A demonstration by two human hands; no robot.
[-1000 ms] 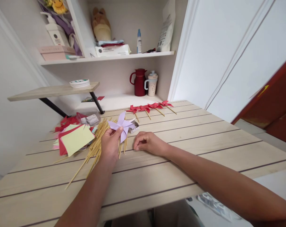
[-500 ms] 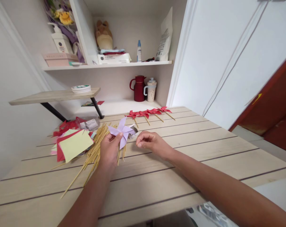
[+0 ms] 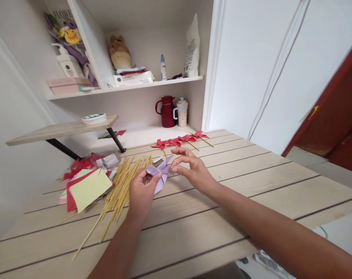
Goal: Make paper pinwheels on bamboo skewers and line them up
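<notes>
My left hand [image 3: 142, 190] pinches a lilac paper pinwheel [image 3: 162, 173] between thumb and fingers, tilted above the table. At the pinwheel's right edge is my right hand [image 3: 190, 170], its thumb and index finger closed together and the other fingers loosely bent. Whatever sits in that pinch is too small to make out. Just behind the pinwheel, a small container [image 3: 157, 161] is mostly hidden. Many thin wooden sticks [image 3: 120, 190] lie in a loose pile left of my left hand.
Left of the sticks is a stack of coloured paper [image 3: 90, 190], with a clear plastic box [image 3: 109, 159] behind it. Several red pinwheels [image 3: 187, 138] on sticks line the table's back. A small raised shelf [image 3: 56, 130] stands at left; a red jug [image 3: 168, 112] and a cup [image 3: 182, 112] stand behind.
The lilac pinwheel has moved right and turned on edge in my left hand. My right hand has come up to its edge. The camera view has shifted slightly.
</notes>
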